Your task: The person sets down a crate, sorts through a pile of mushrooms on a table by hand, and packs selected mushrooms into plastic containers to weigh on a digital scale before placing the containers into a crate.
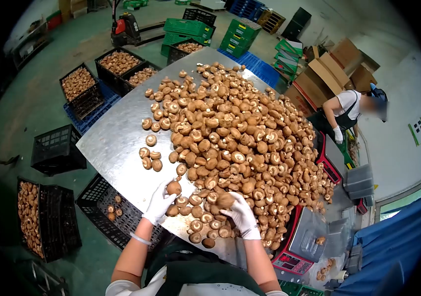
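A large heap of brown mushrooms (250, 148) covers much of a metal table (116, 143). My left hand (160, 201), in a white glove, is closed around a mushroom (174, 188) near the table's front left part. My right hand (241, 215), also gloved, grips another mushroom (225, 200) at the near edge of the heap; that one looks slightly blurred. Several loose mushrooms (196, 225) lie between my hands and close to my body.
Below the table's left edge stands a black crate (97, 207) with a few mushrooms in it. Filled black crates (78, 84) stand on the floor at left. A red scale (294, 261) is at right. A co-worker (344, 111) bends at the far right, beside cardboard boxes (319, 79).
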Demonstrator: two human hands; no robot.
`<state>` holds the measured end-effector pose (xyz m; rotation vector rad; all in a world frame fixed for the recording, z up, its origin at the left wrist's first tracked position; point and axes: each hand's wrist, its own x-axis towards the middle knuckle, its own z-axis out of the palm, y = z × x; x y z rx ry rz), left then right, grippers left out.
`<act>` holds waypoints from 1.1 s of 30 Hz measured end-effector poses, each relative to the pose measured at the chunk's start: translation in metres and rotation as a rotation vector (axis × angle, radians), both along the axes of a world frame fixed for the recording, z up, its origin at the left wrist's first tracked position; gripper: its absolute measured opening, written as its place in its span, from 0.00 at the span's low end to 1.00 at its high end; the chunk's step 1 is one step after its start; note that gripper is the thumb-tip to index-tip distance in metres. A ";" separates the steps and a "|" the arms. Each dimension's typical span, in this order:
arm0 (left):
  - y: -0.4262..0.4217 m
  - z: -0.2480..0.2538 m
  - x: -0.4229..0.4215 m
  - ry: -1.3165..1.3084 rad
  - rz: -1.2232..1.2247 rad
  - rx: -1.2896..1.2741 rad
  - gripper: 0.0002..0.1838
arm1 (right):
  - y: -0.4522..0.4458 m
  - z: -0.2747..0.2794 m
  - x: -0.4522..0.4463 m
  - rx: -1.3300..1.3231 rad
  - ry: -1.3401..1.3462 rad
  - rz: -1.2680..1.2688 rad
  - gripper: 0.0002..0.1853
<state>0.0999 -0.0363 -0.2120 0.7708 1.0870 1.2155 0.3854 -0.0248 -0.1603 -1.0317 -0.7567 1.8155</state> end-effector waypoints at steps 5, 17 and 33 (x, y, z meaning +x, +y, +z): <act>0.003 0.002 0.011 -0.286 -0.026 0.026 0.31 | 0.040 -0.022 -0.013 0.067 -0.347 -0.014 0.19; 0.003 0.003 0.020 -1.071 -0.123 -0.238 0.29 | 0.041 0.007 -0.043 0.235 -0.315 0.243 0.28; -0.018 0.053 0.119 0.551 -0.392 0.281 0.16 | -0.038 0.032 0.017 0.731 -1.016 0.001 0.31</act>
